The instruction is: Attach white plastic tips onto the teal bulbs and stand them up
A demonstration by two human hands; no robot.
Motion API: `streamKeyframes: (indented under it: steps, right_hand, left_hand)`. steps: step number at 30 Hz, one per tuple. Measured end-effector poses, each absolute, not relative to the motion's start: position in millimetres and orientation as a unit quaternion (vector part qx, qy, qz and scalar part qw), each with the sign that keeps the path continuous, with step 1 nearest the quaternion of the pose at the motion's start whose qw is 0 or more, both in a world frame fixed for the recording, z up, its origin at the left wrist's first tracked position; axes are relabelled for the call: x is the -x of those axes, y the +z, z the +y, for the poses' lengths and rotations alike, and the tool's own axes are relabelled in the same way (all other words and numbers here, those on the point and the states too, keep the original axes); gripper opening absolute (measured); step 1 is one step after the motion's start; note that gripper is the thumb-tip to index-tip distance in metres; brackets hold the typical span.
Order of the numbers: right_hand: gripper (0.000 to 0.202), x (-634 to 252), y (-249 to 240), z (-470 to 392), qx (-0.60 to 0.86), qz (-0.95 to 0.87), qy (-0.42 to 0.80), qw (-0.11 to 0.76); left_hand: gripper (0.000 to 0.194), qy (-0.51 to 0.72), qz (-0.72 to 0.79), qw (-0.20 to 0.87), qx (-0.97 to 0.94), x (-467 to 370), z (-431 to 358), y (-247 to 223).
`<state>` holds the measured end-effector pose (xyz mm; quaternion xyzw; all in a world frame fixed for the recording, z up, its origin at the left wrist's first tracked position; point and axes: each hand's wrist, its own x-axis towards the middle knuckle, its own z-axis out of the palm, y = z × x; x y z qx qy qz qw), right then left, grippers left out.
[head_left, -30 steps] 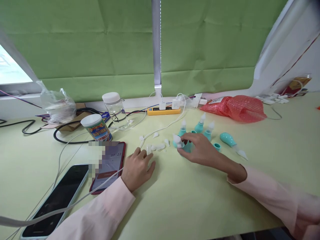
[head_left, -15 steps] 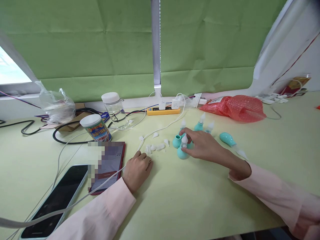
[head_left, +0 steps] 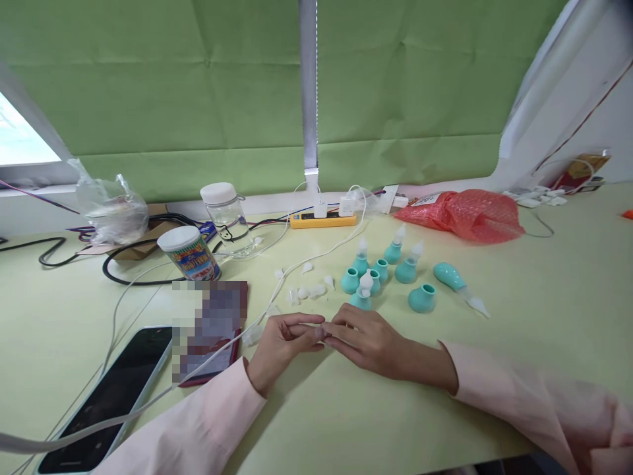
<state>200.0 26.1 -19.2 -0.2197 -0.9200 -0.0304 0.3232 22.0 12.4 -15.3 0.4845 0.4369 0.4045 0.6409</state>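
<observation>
My left hand (head_left: 287, 340) and my right hand (head_left: 366, 340) meet fingertip to fingertip low over the table. Both are pinched; whatever lies between the fingers is too small to make out. Just beyond my right hand stands a teal squeeze bulb with a white tip (head_left: 363, 300). Behind it are several more teal bulbs, some with clear-and-white tips, others with open necks, such as an open bulb (head_left: 350, 282). Another open bulb (head_left: 422, 299) stands apart to the right. One glossy teal bulb (head_left: 449, 276) lies on its side with its tip attached. Small clear and white parts (head_left: 316, 291) lie beyond my left hand.
Left of my left hand lie a red-edged phone (head_left: 210, 336) and a larger phone (head_left: 111, 396), with a white cable (head_left: 158, 397) crossing them. Behind stand a printed paper canister (head_left: 192, 256), a clear bottle (head_left: 230, 224), a yellow power strip (head_left: 324, 221) and a red bubble-wrap bag (head_left: 469, 214).
My right hand has left the white-tipped bulb and moved left and nearer to my left hand. My left hand has turned and its fingers now meet the right ones. More bulbs are uncovered.
</observation>
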Motion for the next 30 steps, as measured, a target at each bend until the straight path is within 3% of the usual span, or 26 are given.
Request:
streamKeyframes:
  steps: [4,6,8,11,14,17,26,30]
  right_hand:
    - [0.014,-198,-22,32,0.225,-0.901,0.038,0.37]
    - [0.013,-197,-22,32,0.232,-0.89,0.061,0.388]
    - [0.011,-196,-21,30,0.241,-0.882,0.085,0.397]
    - [0.008,-195,-23,27,0.26,-0.875,0.122,0.39]
    - [0.007,-195,-26,24,0.272,-0.874,0.147,0.376]
    - [0.009,-195,-29,23,0.27,-0.873,0.159,0.374]
    - [0.011,-192,-33,23,0.279,-0.869,0.204,0.355]
    - [0.01,-191,-36,22,0.275,-0.866,0.202,0.366]
  left_hand:
    - [0.034,0.385,0.427,0.626,-0.527,-23,12,-16]
    - [0.033,0.381,0.442,0.563,-0.586,-21,15,-14]
    - [0.028,0.387,0.481,0.412,-0.67,-15,21,-12]
    - [0.025,0.321,0.518,0.07,-0.79,-4,34,-15]
    - [0.038,0.19,0.528,-0.076,-0.824,3,44,-22]
    - [0.043,0.127,0.536,-0.095,-0.829,4,47,-26]
    - [0.012,0.115,0.571,-0.067,-0.81,-2,43,-20]
    - [0.012,0.139,0.568,-0.079,-0.807,-1,43,-20]
